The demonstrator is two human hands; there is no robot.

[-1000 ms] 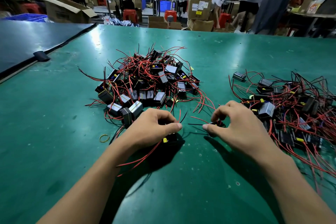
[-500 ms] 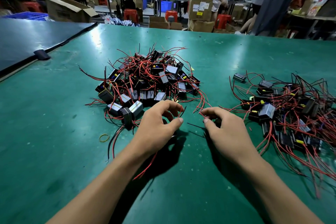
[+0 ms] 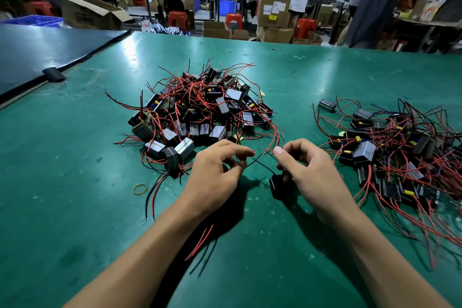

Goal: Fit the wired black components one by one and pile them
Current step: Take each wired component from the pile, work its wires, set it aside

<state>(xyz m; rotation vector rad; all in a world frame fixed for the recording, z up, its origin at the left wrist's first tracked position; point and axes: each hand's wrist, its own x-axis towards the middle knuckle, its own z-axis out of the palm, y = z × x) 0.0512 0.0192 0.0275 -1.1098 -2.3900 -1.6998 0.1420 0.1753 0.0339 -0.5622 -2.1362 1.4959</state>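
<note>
Two heaps of small black boxes with red and black wires lie on the green table (image 3: 325,70): a dense pile (image 3: 200,110) straight ahead and a looser spread (image 3: 390,147) on the right. Between them, my left hand (image 3: 215,177) has its fingers curled, pinching thin wires at the fingertips. My right hand (image 3: 310,175) pinches wire ends between thumb and forefinger. A black component (image 3: 276,184) sits partly hidden under the right palm. Red and black wires (image 3: 200,242) trail out below my left wrist.
A yellow rubber band (image 3: 140,189) lies left of my left hand. A dark mat (image 3: 37,55) covers the table's far left, held by a black clip (image 3: 53,75). Cardboard boxes, red stools and several people stand beyond the far edge.
Both hands have lifted a little off the table and shifted toward the far side. The black component now shows under my right hand instead of the left.
</note>
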